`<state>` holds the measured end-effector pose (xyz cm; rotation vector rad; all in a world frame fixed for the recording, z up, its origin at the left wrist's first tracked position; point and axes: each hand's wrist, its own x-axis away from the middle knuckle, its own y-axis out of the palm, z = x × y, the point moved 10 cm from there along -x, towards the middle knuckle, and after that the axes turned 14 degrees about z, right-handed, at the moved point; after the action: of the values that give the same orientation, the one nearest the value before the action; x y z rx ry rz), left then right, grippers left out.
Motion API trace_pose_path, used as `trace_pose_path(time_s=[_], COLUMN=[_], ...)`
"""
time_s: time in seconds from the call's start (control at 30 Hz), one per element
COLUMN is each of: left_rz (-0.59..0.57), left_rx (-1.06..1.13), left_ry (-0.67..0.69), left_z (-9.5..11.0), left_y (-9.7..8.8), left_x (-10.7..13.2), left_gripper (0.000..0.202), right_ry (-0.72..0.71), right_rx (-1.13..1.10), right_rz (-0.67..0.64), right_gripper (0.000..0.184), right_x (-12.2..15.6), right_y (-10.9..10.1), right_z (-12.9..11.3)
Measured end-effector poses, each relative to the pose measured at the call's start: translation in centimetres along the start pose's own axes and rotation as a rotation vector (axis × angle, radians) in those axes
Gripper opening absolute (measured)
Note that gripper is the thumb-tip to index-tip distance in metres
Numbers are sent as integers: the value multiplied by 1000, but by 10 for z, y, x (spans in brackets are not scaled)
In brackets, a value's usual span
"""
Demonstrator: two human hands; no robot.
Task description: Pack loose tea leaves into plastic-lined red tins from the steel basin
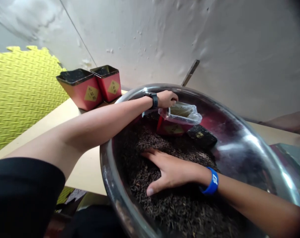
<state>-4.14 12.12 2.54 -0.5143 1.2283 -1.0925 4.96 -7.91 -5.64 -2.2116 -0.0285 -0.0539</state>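
A large steel basin (pixel 107 165) holds a heap of dark loose tea leaves (pixel 179 205). My right hand (pixel 168 172), with a blue wristband, lies flat on the leaves with its fingers spread. My left hand (pixel 166 98), with a black watch at the wrist, is closed on the rim of a red tin (pixel 173 128) lined with a clear plastic bag (pixel 187 114). The tin stands in the leaves at the far side of the basin. A black lid (pixel 202 135) lies beside the tin on its right.
Two more red tins with yellow labels (pixel 82 87) (pixel 109 82) stand open on the pale tabletop (pixel 73 138) to the left of the basin. Yellow foam matting (pixel 21 89) covers the far left. A white wall (pixel 214 39) rises behind.
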Motion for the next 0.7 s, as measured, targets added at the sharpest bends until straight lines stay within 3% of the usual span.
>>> trace_pose_path(time_s=[0.13,0.33,0.7], left_rz=[-10,-17,-11], left_rx=[5,0,-12], left_ry=[-27,-17,9], left_z=[1,2,6], left_y=[-1,-2,-4], left_x=[2,3,3], left_gripper=[29,28,33], right_ry=[-3,-31,-109], right_rx=[8,53,192], right_rz=[2,17,16], right_gripper=[99,87,47], right_x=[0,-2,0], right_y=[3,-1,-7], right_z=[-2,-11,-24])
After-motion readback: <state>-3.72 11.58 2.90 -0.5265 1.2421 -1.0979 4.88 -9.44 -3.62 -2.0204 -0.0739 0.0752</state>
